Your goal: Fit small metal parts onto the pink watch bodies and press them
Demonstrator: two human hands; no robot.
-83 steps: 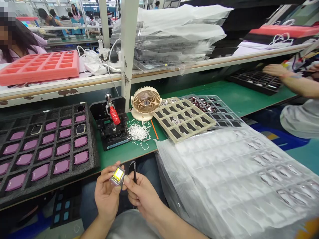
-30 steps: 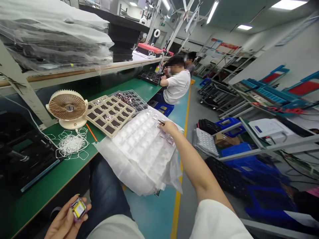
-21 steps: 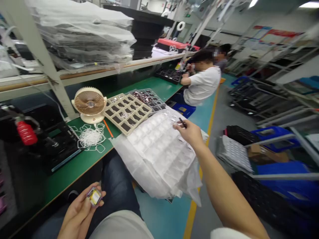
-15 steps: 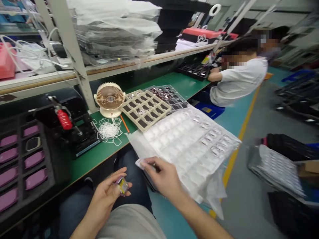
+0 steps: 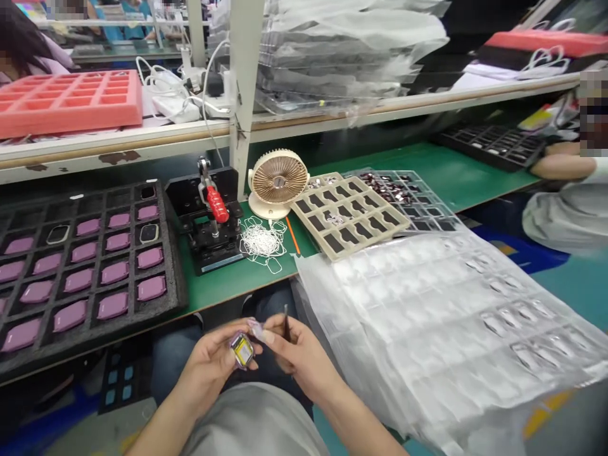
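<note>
Over my lap, my left hand (image 5: 209, 361) grips a small purple watch case (image 5: 243, 350), its open side showing a yellow and silver inside. Between thumb and forefinger of my right hand (image 5: 306, 361) is a small pale, translucent piece (image 5: 257, 329), close above the watch case. A slim dark tool like tweezers (image 5: 286, 320) also sticks up from the fingers of that hand. Whether the pale piece touches the case I cannot tell. In front of my hands, a tangle of thin white ring gaskets (image 5: 262, 242) lies on the green bench.
Left, a black foam tray (image 5: 175, 278) bears purple watch cases. A red-handled clamp fixture (image 5: 216, 206), a fan (image 5: 278, 180) and a beige tray (image 5: 342, 252) line the bench. A white-covered blister tray (image 5: 403, 354) juts out right. A co-worker's arm (image 5: 565, 164) is at far right.
My view has swung left, bringing more of the black foam tray into sight. My right hand has moved from beside the white-covered tray to the watch case, bringing the pale piece with it.
</note>
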